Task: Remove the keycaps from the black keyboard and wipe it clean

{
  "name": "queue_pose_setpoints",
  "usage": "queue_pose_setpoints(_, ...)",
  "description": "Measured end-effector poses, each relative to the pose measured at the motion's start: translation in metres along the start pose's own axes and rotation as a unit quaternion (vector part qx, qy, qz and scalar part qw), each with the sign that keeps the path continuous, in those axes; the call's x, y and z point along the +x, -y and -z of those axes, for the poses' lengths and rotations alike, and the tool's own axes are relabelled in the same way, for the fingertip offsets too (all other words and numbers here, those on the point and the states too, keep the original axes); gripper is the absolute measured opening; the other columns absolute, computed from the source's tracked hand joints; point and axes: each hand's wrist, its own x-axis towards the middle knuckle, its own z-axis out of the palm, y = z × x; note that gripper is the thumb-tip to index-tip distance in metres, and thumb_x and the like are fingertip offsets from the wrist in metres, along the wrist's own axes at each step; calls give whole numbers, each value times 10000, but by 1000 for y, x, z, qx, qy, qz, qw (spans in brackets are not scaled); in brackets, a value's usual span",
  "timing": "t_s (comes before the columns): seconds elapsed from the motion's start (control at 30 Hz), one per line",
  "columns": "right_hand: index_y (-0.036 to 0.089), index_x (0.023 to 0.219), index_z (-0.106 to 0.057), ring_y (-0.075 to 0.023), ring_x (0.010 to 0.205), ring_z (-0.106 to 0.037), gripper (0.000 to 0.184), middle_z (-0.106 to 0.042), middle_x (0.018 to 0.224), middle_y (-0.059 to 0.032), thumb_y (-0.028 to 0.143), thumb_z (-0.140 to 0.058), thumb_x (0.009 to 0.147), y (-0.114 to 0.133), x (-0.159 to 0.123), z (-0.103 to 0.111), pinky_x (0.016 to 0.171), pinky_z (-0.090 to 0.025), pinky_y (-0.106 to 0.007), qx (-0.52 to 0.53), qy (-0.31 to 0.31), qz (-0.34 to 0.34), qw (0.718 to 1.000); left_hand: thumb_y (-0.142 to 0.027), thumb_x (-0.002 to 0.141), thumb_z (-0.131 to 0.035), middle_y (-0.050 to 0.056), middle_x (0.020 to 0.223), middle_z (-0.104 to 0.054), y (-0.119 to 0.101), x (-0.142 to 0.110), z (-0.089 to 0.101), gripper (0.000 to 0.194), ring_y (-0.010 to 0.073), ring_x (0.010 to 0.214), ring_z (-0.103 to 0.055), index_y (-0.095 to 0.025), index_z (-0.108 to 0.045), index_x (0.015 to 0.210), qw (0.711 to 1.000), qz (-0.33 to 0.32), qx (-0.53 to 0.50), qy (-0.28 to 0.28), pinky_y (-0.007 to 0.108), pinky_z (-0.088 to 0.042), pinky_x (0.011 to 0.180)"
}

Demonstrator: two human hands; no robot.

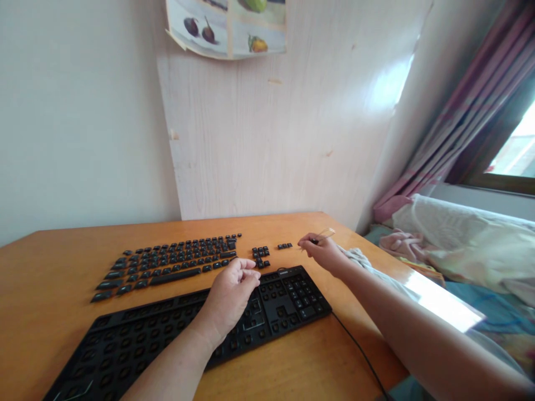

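A black keyboard (271, 306) lies slanted on the desk, with its main key area stripped of caps and bare sockets showing. Caps still sit on its number pad (303, 292). My left hand (234, 287) is over the keyboard's middle, fingers curled in towards the thumb; whatever they might hold is hidden. Farther right, beyond the keyboard, my right hand (324, 250) pinches a thin wire keycap puller (326, 234). A small dark piece shows by its fingertips, too small to name. Just left of that hand, three loose keycaps (285, 245) lie in a short row.
Loose black keycaps (175, 259) stand in rows behind the keyboard, with a smaller group (261, 253) farther right. The keyboard cable (359, 348) runs off the desk (54, 262) at front right. Grey cloth (355, 255) lies at the right edge; bedding (463, 234) is beyond.
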Motion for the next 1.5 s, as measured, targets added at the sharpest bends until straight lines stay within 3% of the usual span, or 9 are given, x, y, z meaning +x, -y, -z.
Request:
queue_pose_setpoints(0.17, 200, 729, -581, -82, 449, -408, 206, -535, 540, 44, 404, -607, 732, 8, -27, 11, 416, -276, -204, 95, 50, -44, 993, -390, 765, -631, 69, 874, -695, 1, 1, -1, 358, 209, 858, -652, -157, -604, 1036, 1000, -12, 7, 1, 345, -463, 832)
queue_pose_setpoints(0.6, 194, 681, -578, -89, 461, -428, 143, -538, 525, 36, 318, -648, 697, 12, -42, 10, 408, -288, -201, 30, 64, -59, 996, -396, 785, -606, 77, 887, -695, 5, 0, -1, 357, 207, 865, -648, -156, -597, 1049, 999, -31, 31, 1, 340, -459, 838)
queue_pose_setpoints(0.9, 181, 669, -571, -115, 536, -479, 211, -542, 559, 26, 379, -585, 740, 18, -43, -2, 487, -302, -227, -110, 41, 11, 993, -386, 766, -617, 80, 884, -706, 6, 3, -1, 364, 210, 842, -656, -150, -597, 1043, 999, -32, 44, 1, 344, -466, 821)
queue_pose_setpoints(1.13, 195, 636, -518, -122, 509, -472, 258, -523, 526, 14, 385, -503, 811, 24, -52, -5, 490, -257, -243, -199, -4, 28, 980, -386, 776, -602, 73, 868, -702, 10, 5, 0, 344, 209, 836, -654, -155, -599, 1031, 997, -48, 60, 3, 345, -464, 818)
queue_pose_setpoints(1.33, 196, 547, -409, -110, 504, -457, 307, -477, 499, 21, 342, -488, 805, 19, -51, -8, 490, -264, -238, -168, -32, 13, 985, -373, 778, -603, 72, 883, -702, 11, 5, 0, 339, 201, 848, -646, -157, -597, 1039, 997, -48, 58, 4, 331, -461, 820)
queue_pose_setpoints(1.5, 194, 577, -489, -116, 496, -480, 260, -512, 493, 21, 337, -482, 793, 10, -50, -7, 473, -294, -235, -96, -49, -22, 994, -369, 756, -623, 71, 875, -706, 14, 6, 0, 341, 200, 836, -640, -162, -617, 1027, 997, -52, 54, 2, 320, -457, 802)
